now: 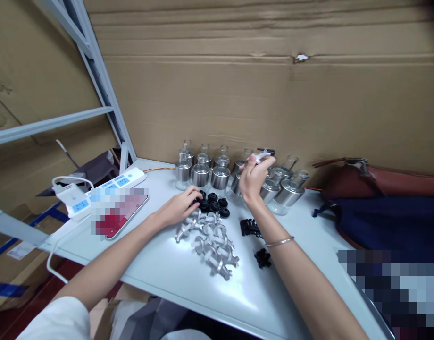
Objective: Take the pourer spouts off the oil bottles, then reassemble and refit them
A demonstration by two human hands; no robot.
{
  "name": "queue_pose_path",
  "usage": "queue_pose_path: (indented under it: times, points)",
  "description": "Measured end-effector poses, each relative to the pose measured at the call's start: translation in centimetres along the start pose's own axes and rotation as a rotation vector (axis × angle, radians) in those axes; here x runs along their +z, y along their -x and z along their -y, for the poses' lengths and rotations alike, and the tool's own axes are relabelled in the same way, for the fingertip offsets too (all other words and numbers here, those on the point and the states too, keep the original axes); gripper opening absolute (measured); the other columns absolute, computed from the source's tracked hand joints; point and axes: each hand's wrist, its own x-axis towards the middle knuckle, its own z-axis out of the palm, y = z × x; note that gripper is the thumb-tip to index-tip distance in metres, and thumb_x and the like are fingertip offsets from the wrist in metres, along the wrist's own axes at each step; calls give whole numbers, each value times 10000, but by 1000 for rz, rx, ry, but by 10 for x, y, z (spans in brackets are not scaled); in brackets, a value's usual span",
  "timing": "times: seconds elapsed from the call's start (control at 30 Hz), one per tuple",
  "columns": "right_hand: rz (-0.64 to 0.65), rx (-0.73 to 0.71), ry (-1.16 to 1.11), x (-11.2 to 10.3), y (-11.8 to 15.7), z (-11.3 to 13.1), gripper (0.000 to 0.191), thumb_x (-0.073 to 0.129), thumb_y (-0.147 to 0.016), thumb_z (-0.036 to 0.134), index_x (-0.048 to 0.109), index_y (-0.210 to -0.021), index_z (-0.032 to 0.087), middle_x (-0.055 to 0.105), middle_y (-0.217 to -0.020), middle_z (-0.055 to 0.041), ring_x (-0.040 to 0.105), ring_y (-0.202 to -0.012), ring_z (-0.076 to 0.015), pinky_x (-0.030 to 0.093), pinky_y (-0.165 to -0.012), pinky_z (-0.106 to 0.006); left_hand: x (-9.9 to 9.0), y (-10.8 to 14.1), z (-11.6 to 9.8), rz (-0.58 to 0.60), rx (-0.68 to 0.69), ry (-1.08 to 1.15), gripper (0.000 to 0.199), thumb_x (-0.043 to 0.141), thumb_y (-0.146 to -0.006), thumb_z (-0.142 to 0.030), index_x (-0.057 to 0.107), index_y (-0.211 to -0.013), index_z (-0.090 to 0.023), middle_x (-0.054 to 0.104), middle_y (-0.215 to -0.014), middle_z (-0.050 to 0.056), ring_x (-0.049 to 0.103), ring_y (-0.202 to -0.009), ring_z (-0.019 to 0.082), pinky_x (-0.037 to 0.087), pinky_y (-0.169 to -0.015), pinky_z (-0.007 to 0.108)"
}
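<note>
So there's this big cardboard wall point(203, 94) behind a pale table point(153, 269), with glass bottles wearing metal bands point(220, 177) bunched along the table's back edge. The person's right hand point(254, 182) is up in front of the bottles, pinching a small pale piece point(262, 156). The left hand point(179, 205) is down on the table, fingertips at some black round parts point(213, 206); can't tell if it's gripping any. Silvery fittings point(220, 231) lie heaped just nearer the person, with tiny black bits point(262, 258) off to the right.
</note>
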Motion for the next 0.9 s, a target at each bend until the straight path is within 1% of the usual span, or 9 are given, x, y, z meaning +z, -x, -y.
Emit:
queue_pose_path:
  times: [0.13,0.23,0.3,0.4,0.53,0.63,0.7,0.77,0.9]
  points:
    - [-20,-91,6,-4,4,6,381,317,-936,581,360,-1003,208,501,-1001,-146,559,-947,-296,444,-835,-486,0,0,-1,-18,5,11,187,393,-949,-237,499,-1095,-186,516,-1158,92,608,-885,193,508,-805,333]
    - [-35,-263,53,-12,10,20,380,362,-943,565,447,-1018,202,417,-1070,-144,492,-1041,-297,416,-902,-495,-1,-1,-2,-58,21,35,192,408,-948,-242,487,-1114,-187,534,-1120,84,603,-861,187,504,-796,326]
    - [-7,-379,81,-21,17,33,335,398,-956,521,502,-1014,208,412,-1005,-116,490,-1004,-288,429,-874,-480,0,-1,-3,-106,37,59,197,414,-954,-266,470,-1125,-186,542,-1084,79,592,-807,173,497,-804,334]
    - [211,-464,25,-40,33,54,214,463,-963,410,537,-1036,222,471,-939,-98,516,-911,-262,458,-794,-431,4,0,-9,-197,61,102,327,444,-954,-394,395,-1199,-182,540,-1043,77,552,-727,153,490,-791,346]
    - [525,-458,-65,-71,59,69,120,511,-953,348,521,-966,229,516,-881,-69,537,-787,-225,471,-652,-349,13,4,-28,-312,179,203,694,571,-818,-630,293,-1285,-199,550,-1059,91,536,-700,153,489,-713,334]
    - [685,-445,-108,-89,78,71,92,518,-951,302,499,-909,222,503,-842,-41,537,-730,-194,463,-623,-309,18,7,-46,-364,334,240,716,544,-809,-669,295,-1304,-215,589,-1082,110,582,-783,198,472,-743,362]
    - [744,-420,-124,-96,88,69,73,509,-948,272,486,-899,223,500,-829,-31,536,-713,-184,459,-615,-295,20,8,-55,-367,380,228,614,468,-872,-637,316,-1294,-216,613,-1067,107,602,-855,218,461,-746,353]
    - [751,-384,-118,-101,93,67,33,503,-939,250,478,-942,228,516,-817,-25,535,-696,-184,452,-600,-292,21,8,-58,-366,387,210,543,421,-905,-610,348,-1266,-210,626,-1035,98,608,-876,217,461,-733,338]
    - [725,-374,-94,-104,96,66,185,510,-920,239,439,-1091,239,585,-824,-26,547,-657,-186,446,-577,-294,24,8,-55,-307,361,187,573,418,-882,-637,395,-1237,-187,607,-1016,104,597,-886,221,486,-747,347]
